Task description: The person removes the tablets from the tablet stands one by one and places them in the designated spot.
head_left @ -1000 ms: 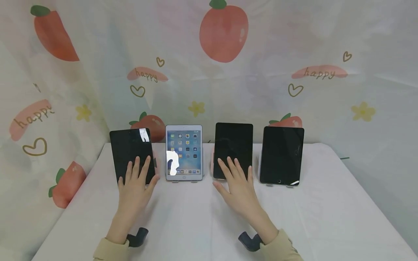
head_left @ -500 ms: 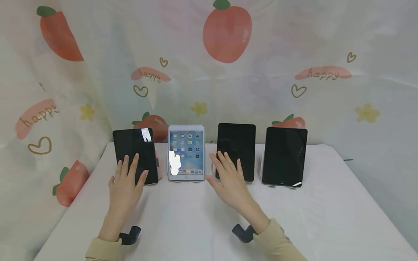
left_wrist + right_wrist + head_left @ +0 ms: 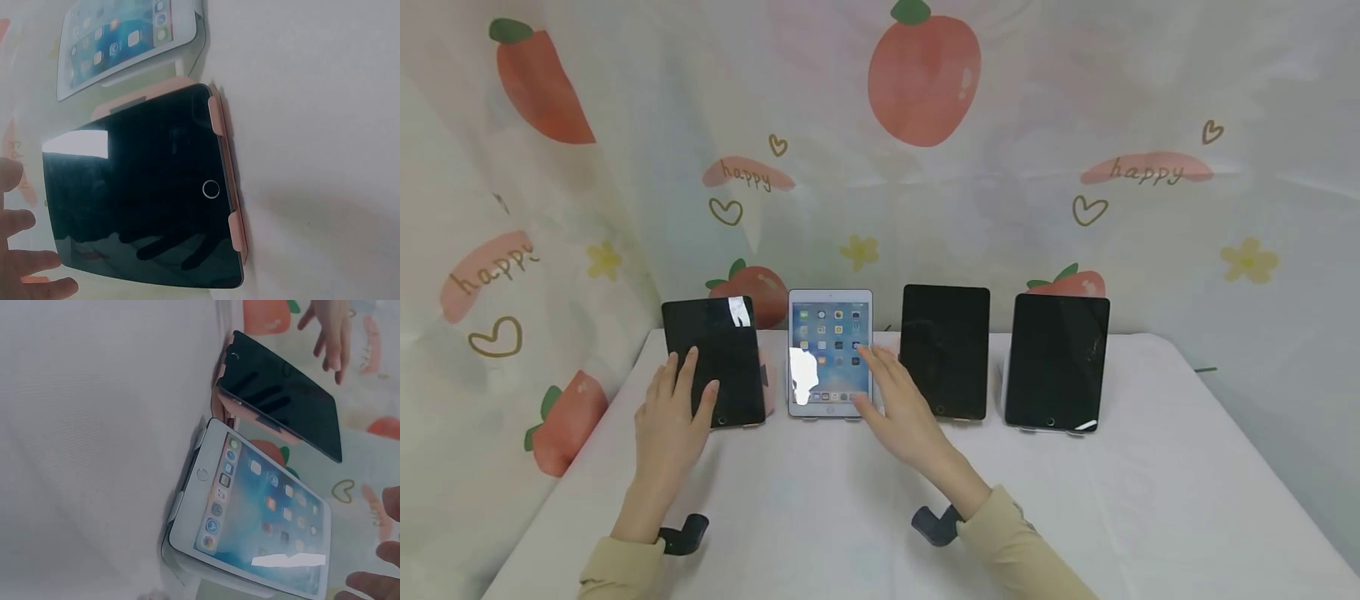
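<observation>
My left hand (image 3: 668,429), fingers spread, hovers in front of the leftmost black tablet (image 3: 726,342), overlapping its lower left part. That tablet (image 3: 144,181) leans on a pink stand (image 3: 216,117), and its dark screen reflects the fingers. Beside it a white tablet (image 3: 831,333) stands with its screen lit, showing rows of app icons. My right hand (image 3: 910,421) is extended with its fingertips over the white tablet's right edge. In the right wrist view some right fingers (image 3: 375,578) show past the top of the white tablet (image 3: 262,506). Neither hand holds anything.
Two more black tablets, one right of the white tablet (image 3: 947,350) and one farther right (image 3: 1056,362), stand with dark screens. All are lined up near the back of the white-covered table (image 3: 805,517). Behind hangs a fruit-print cloth (image 3: 1015,100). Dark wrist mounts (image 3: 685,535) sit at both cuffs.
Both hands have moved left. The right hand has gone from in front of the third tablet to the white one's right edge; the left hand has slid toward the leftmost tablet's left side.
</observation>
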`<state>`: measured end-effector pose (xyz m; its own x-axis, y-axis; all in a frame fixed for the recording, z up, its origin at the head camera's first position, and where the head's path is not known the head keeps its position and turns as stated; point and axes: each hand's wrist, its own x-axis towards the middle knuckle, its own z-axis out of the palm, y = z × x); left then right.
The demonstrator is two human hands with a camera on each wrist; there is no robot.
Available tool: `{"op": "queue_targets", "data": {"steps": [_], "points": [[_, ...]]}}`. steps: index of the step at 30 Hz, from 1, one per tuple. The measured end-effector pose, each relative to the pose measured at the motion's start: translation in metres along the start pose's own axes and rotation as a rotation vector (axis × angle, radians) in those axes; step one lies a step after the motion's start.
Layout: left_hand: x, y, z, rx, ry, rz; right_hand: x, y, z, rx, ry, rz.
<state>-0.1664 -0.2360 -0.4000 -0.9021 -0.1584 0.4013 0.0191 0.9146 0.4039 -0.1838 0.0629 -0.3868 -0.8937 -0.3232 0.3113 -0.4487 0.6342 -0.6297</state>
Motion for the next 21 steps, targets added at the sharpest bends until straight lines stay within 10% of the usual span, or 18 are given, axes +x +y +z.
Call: {"op": "queue_targets", "data": {"steps": [21], "points": [[0.027,-0.017,0.001,-0.054,0.014,-0.043,0.035,-0.014,0.024,0.161,-0.018,-0.070]]}}
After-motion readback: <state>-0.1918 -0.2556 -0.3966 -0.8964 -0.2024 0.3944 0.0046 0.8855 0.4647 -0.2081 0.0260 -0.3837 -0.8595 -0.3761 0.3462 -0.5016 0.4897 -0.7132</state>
